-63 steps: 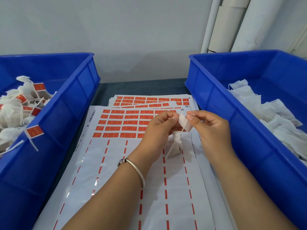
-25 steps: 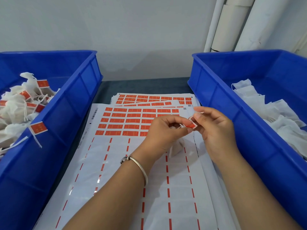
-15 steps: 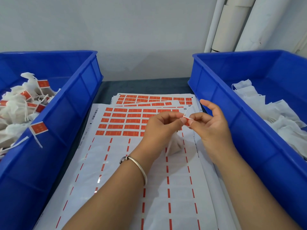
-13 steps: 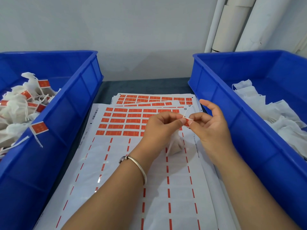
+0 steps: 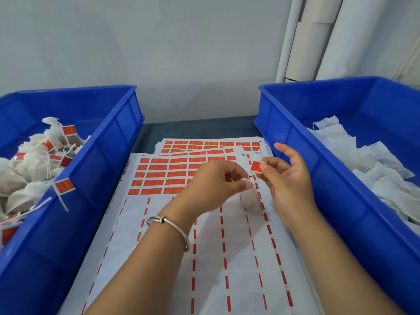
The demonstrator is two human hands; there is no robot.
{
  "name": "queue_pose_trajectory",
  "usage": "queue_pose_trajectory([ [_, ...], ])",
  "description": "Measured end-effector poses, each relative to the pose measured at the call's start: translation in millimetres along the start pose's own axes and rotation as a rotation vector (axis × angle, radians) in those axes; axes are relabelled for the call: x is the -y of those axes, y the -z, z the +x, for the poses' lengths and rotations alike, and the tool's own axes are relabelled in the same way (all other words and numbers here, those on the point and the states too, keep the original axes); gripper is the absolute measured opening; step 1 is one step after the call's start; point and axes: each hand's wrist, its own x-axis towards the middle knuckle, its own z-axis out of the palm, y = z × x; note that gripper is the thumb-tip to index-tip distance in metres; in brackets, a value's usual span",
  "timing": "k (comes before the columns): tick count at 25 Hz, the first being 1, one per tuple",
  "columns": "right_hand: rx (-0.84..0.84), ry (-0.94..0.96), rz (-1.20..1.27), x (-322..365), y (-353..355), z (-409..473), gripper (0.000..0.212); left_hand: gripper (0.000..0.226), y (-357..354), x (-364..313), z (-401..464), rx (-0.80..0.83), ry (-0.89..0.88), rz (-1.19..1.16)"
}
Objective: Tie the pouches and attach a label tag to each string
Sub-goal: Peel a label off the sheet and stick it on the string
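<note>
Over the sticker sheet, my right hand (image 5: 289,178) pinches a small red label tag (image 5: 256,166) between thumb and forefinger, its other fingers spread. A thin white string runs from the tag. My left hand (image 5: 216,183) pinches that string just left of the tag. Below the fingertips hangs the small white pouch (image 5: 250,200), blurred. The label sheet (image 5: 163,175) with rows of red stickers lies under and beyond both hands.
The blue bin on the left (image 5: 109,160) holds several tied pouches with red tags. In the blue bin on the right (image 5: 302,155) lies a heap of flat white pouches. More label sheets (image 5: 211,144) are stacked behind. White pipes stand in the back right corner.
My hands have drawn slightly apart. The red tag now shows flat in my right fingers, and the pouch hangs blurred beneath my left fingertips.
</note>
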Motion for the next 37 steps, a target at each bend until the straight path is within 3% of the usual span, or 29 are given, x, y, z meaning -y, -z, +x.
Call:
queue_pose_trajectory([
  [4, 0.066, -0.154, 0.110, -7.2, -4.4, -1.6, 0.012, 0.006, 11.5, -8.8, -5.2, -0.035, 0.025, 0.043],
  [6, 0.152, -0.284, 0.132, -11.9, -11.2, -3.8, 0.026, 0.009, 21.3, -13.9, -10.1, -0.080, 0.034, 0.027],
  [8, 0.232, -0.328, -0.016, -17.0, -17.6, -6.4, 0.028, 0.010, 34.7, -19.4, -16.5, -0.159, 0.041, 0.006],
  [12, 0.330, -0.224, -0.279, -25.3, -18.6, -14.3, 0.035, 0.007, 80.8, -26.3, -34.6, -0.431, 0.024, 0.008],
  [17, 0.352, -0.205, -0.322, -24.8, -16.0, -15.5, 0.038, 0.013, 175.7, -21.3, -61.7, -0.779, -0.006, 0.054],
  [22, 0.357, -0.195, -0.346, -22.6, -16.5, -16.3, 0.043, 0.005, 254.3, 28.3, -51.6, -0.956, 0.174, 0.132],
  [27, 0.326, -0.215, -0.326, -23.9, -17.0, -12.4, 0.044, 0.014, 259.3, 92.0, -14.2, -0.802, 0.366, 0.302],
  [30, 0.322, -0.230, -0.333, -24.8, -17.3, -11.7, 0.041, 0.012, 247.7, 120.5, -7.6, -0.481, 0.435, 0.584],
  [32, 0.317, -0.248, -0.341, -23.9, -17.2, -13.0, 0.041, 0.011, 242.0, 127.7, -9.1, -0.316, 0.488, 0.651],
  [37, 0.328, -0.271, -0.428, -14.2, -20.1, -22.2, 0.040, 0.019, 249.2, 103.0, -6.7, -0.322, 0.407, 0.763],
])
